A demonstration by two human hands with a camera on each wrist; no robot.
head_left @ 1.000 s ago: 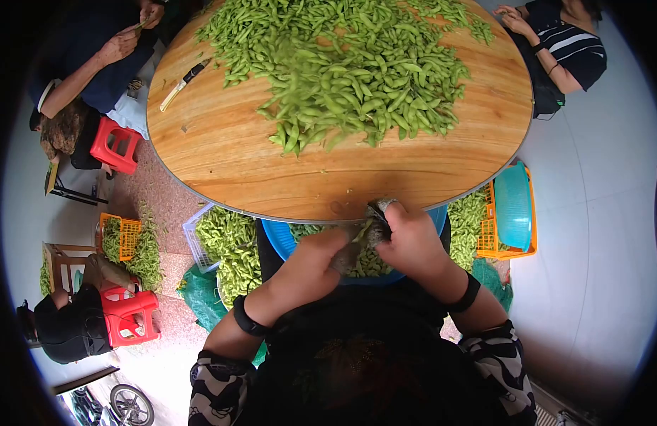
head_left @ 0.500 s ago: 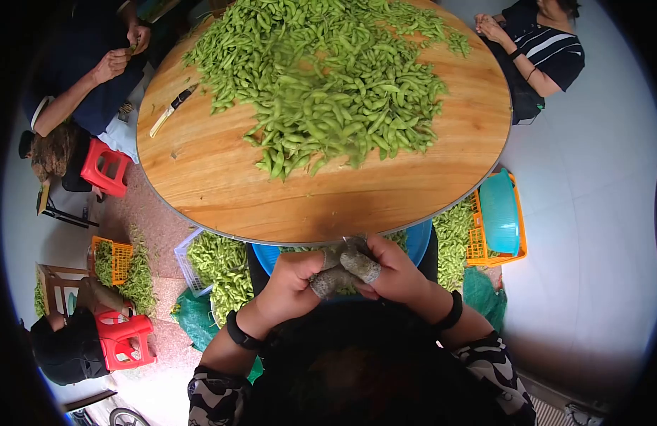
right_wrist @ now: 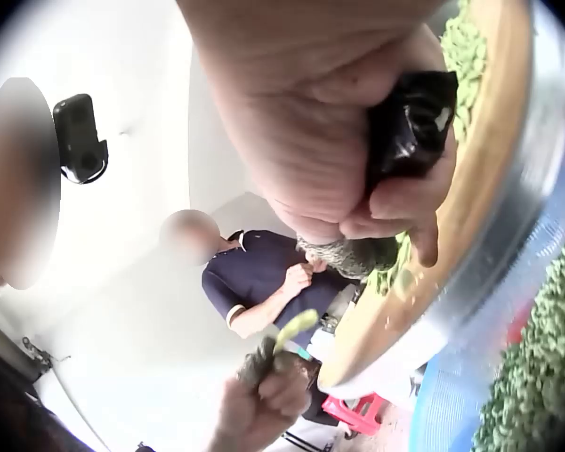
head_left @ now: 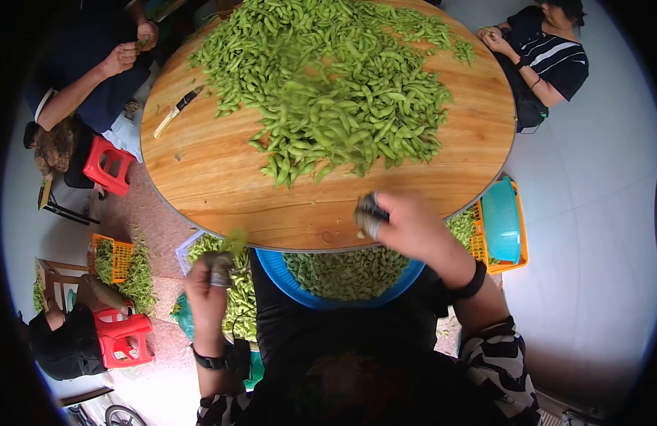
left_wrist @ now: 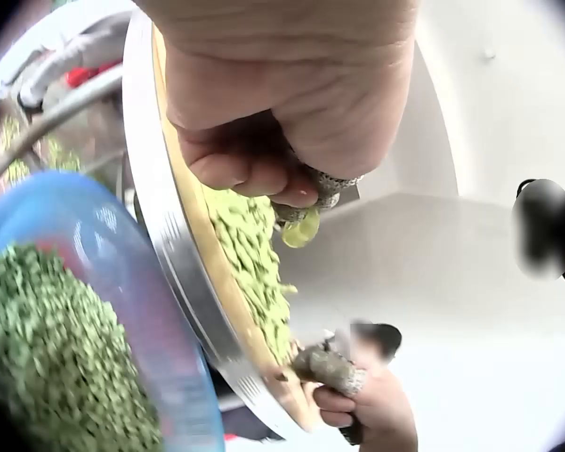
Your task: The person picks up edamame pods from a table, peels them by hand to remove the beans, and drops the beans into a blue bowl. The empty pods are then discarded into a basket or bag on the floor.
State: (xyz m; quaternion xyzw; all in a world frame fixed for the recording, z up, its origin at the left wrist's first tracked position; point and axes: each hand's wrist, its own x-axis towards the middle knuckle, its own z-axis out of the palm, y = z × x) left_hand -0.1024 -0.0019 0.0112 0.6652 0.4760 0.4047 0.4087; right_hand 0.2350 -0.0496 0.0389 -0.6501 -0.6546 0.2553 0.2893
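My left hand (head_left: 204,287) pinches a green soybean pod (head_left: 236,240) off to the left, over the crate of pods. The same pod (right_wrist: 297,327) pokes out past its wrapped fingertips in the right wrist view. My right hand (head_left: 417,227) hangs over the near edge of the round wooden table (head_left: 236,202), its thumb and fingertips wrapped in grey cloth. In the right wrist view, its fingers curl round a black shiny handle-like object (right_wrist: 414,122). Between the hands, close under the table edge, sits a blue basin (head_left: 272,273) of shelled beans (head_left: 343,273).
A large heap of pods (head_left: 350,106) covers the far part of the table. A knife (head_left: 176,113) lies at the left. An orange crate (head_left: 517,263) holding a teal basin (head_left: 500,220) stands right. One person (head_left: 87,85) sits left, another (head_left: 549,57) right. Red stools (head_left: 126,337) stand left.
My hands were together above the blue basin and have parted. The left swung out left with the pod; the right moved up over the table edge, leaving the basin in view.
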